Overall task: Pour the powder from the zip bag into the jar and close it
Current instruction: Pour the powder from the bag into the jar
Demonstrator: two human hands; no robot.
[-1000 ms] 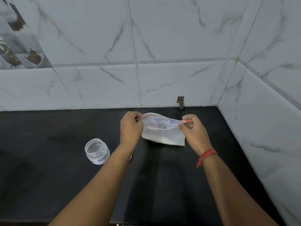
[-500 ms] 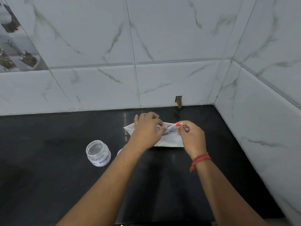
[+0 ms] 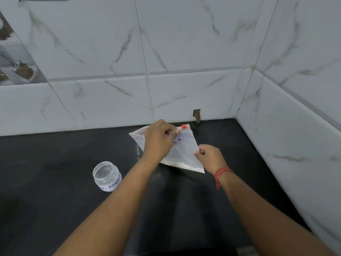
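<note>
A clear zip bag [image 3: 181, 154] with an orange slider and white powder along its lower edge is held tilted above the black counter [image 3: 55, 209]. My left hand [image 3: 158, 141] pinches the bag's top edge near the slider. My right hand [image 3: 209, 157] grips the bag's right side lower down. A small clear jar [image 3: 107, 175] with a handwritten "POWD" label stands open on the counter, to the left of my left forearm. No lid shows.
White marble-pattern tiled walls meet in a corner at the back right. A small notch [image 3: 197, 115] sits in the wall base just behind the bag. The counter's front edge runs along the bottom of the view.
Both hands held the bag's top edge stretched between them. Now my right hand has dropped to the bag's lower right side and the bag is tilted, slider corner up.
</note>
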